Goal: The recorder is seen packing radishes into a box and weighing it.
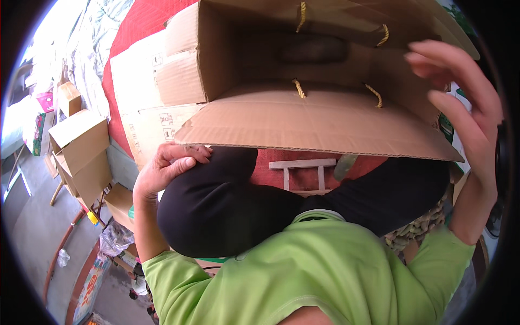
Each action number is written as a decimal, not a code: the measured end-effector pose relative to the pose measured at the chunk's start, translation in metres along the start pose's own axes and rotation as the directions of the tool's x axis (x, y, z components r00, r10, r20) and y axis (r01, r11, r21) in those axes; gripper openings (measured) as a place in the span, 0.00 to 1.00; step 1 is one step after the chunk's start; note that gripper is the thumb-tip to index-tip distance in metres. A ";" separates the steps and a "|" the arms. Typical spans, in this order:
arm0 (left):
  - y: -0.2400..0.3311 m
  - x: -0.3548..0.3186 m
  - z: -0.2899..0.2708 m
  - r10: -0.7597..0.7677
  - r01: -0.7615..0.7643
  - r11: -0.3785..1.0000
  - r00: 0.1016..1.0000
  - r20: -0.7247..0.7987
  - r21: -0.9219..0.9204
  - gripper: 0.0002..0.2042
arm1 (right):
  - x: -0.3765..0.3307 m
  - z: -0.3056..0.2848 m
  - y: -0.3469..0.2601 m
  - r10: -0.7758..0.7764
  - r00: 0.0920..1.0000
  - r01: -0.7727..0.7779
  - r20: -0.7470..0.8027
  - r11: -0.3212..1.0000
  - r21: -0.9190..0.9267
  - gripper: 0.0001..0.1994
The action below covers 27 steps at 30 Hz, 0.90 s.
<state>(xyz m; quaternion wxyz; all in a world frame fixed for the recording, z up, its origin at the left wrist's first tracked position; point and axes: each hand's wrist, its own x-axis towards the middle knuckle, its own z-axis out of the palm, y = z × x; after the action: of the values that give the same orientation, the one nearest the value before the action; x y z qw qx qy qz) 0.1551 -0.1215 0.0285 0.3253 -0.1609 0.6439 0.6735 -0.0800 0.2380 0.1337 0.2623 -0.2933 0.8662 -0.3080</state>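
Just above the left hand (165,170) sits the open cardboard box (303,116), its near flap resting over curled fingers pressed against it. Beside the box's far edge, the right hand (468,108) hovers spread — fingers loose, gripping nothing.

The open carton (303,116) between my grips is plain brown cardboard, its inner walls a darker brown in shade. Four twisted cord handles (299,88) on it are yellow-gold. Beyond my left grip (162,170), flattened cartons (143,89) are pale tan with small dark printed marks. Beneath them the ground cover (142,24) is red. My shirt (303,271) is bright lime green; my trousers (216,208) are black. Below the carton, a small frame (303,173) is pale grey-white against red.
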 end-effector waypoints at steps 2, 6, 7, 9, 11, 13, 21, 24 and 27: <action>0.004 -0.007 0.000 0.010 -0.010 0.999 1.000 0.000 0.053 0.13 | -0.023 0.000 -0.008 0.068 0.990 -0.061 -0.124 0.997 0.055 0.19; 0.019 -0.015 -0.001 0.058 -0.072 0.970 0.996 0.067 0.234 0.16 | -0.068 -0.006 0.024 -0.359 0.925 0.295 0.126 0.885 0.359 0.08; 0.021 -0.014 -0.002 0.057 -0.072 0.971 0.996 0.070 0.229 0.16 | -0.074 0.011 0.017 -0.326 0.937 0.236 0.123 0.853 0.466 0.09; 0.026 -0.009 -0.005 0.017 -0.049 0.972 0.990 0.140 0.228 0.17 | -0.072 0.029 0.011 -0.220 0.901 0.060 0.374 0.917 0.394 0.12; 0.029 -0.020 0.000 -0.009 -0.017 0.973 0.994 0.111 0.229 0.17 | -0.071 0.065 0.025 -0.150 0.885 -0.048 0.440 0.912 0.407 0.12; 0.029 -0.014 -0.001 -0.001 -0.033 0.977 0.988 0.158 0.212 0.17 | -0.078 0.084 0.028 -0.004 0.870 -0.203 0.493 0.908 0.366 0.12; 0.031 0.004 0.011 -0.173 0.150 0.970 0.979 0.107 0.192 0.16 | -0.085 0.088 0.039 -0.072 0.899 -0.144 0.432 0.883 0.447 0.15; 0.012 0.016 0.020 -0.309 0.307 0.940 0.951 -0.015 0.149 0.17 | -0.092 0.081 0.042 -0.089 0.927 -0.101 0.364 0.877 0.470 0.13; 0.008 0.027 0.042 -0.376 0.393 0.912 0.915 -0.146 0.114 0.14 | -0.110 0.054 0.048 -0.053 0.979 -0.054 0.195 0.862 0.503 0.13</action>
<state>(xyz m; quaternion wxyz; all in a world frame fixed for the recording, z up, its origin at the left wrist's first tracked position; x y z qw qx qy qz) 0.1382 -0.0740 0.0226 0.4224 -0.3017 0.6641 0.5380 0.0141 0.3218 0.0943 0.4165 -0.2437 0.7240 -0.4929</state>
